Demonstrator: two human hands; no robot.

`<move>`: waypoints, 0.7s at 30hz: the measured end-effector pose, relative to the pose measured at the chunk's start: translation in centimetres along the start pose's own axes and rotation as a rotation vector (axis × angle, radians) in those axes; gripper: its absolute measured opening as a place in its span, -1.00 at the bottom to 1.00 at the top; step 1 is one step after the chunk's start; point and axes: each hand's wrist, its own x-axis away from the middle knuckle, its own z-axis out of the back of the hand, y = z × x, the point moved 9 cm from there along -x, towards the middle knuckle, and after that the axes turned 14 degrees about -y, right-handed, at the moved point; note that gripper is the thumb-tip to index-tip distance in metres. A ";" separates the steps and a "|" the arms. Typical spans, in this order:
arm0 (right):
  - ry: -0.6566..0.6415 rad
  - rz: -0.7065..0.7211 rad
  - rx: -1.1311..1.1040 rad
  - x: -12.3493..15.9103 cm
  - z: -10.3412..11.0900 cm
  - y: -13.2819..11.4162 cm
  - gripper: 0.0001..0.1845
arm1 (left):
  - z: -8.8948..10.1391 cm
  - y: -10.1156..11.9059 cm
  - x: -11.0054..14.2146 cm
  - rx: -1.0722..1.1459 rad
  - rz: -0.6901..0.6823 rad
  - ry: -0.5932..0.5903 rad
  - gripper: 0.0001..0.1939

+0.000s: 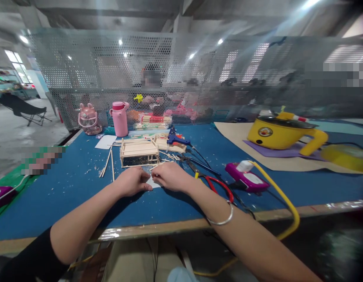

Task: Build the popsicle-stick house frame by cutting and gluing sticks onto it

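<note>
Both of my hands meet low over the blue tabletop (72,196), around a small piece of white paper (153,182). My left hand (133,181) has its fingers curled in, with the thumb at the paper's left edge. On the other side my right hand (168,176) is closed with thumb and fingertips pinched at the paper's upper edge; whether anything thin is in the pinch is hidden. Just beyond them stands a small bed-like frame made of wooden sticks (139,149). Loose thin sticks (106,163) lie left of it.
A blue glue gun (177,140) and red-handled pliers (219,186) lie to the right, near a purple power socket (247,178) with a yellow cable. A yellow electric pot (279,133) stands farther right. A pink bottle (119,120) stands behind, before a perforated metal screen (105,74).
</note>
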 end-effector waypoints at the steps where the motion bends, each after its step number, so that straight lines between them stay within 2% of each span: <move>1: 0.001 -0.009 0.013 0.0 0.0 0.0 -0.77 | 0.0 0.0 0.0 0.000 0.001 0.001 -0.70; 8: -0.012 -0.038 -0.001 -0.1 -0.1 0.2 -0.75 | 0.0 0.0 0.0 -0.024 0.015 -0.011 -0.72; 11: -0.029 0.000 -0.020 -0.2 -0.3 -0.1 -0.77 | -0.1 -0.1 0.0 -0.027 0.027 -0.025 -0.71; 15: 0.006 -0.032 -0.013 -0.2 -0.2 0.3 -0.77 | 0.0 0.0 -0.1 -0.036 0.020 -0.017 -0.70; 18: 0.002 0.023 -0.063 -0.1 -0.3 -0.2 -0.79 | 0.0 0.0 0.0 -0.030 0.021 -0.003 -0.69; 21: 0.076 -0.046 -0.127 0.0 0.3 0.6 -0.77 | 0.3 -0.3 0.3 0.044 0.041 0.047 -0.63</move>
